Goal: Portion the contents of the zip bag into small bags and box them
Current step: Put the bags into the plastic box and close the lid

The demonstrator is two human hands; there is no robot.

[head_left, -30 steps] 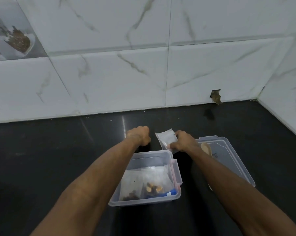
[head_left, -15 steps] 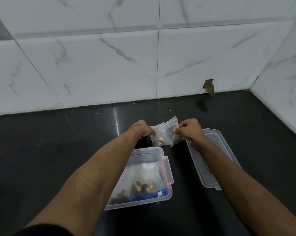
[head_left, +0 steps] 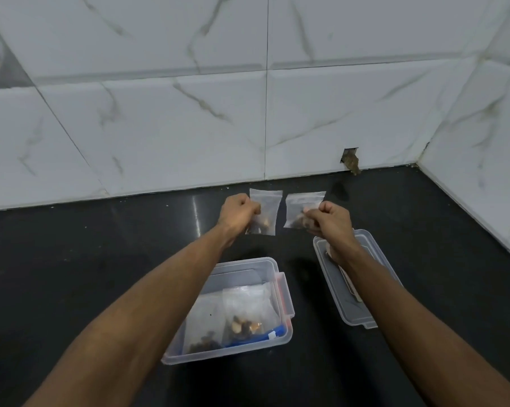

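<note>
Black counter (head_left: 71, 259) under marble-tiled wall. Since half a second ago, we find the two small bags pulled apart: then bunched together between both hands, now one each, held above the counter at twelve o'clock of the box (head_left: 283, 339). Left hand (head_left: 237, 211) pinches the left small bag (head_left: 264, 211); right hand (head_left: 330, 218) pinches the right small bag (head_left: 302, 210). Fingers curled tight on both. Zip bag (head_left: 247, 315) lies in the box; lid (head_left: 365, 321) at three o'clock. We judge boxing comes next.

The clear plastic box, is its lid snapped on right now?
No, the clear plastic box sits open with bags inside, and its lid lies apart on the counter to its right.
</note>
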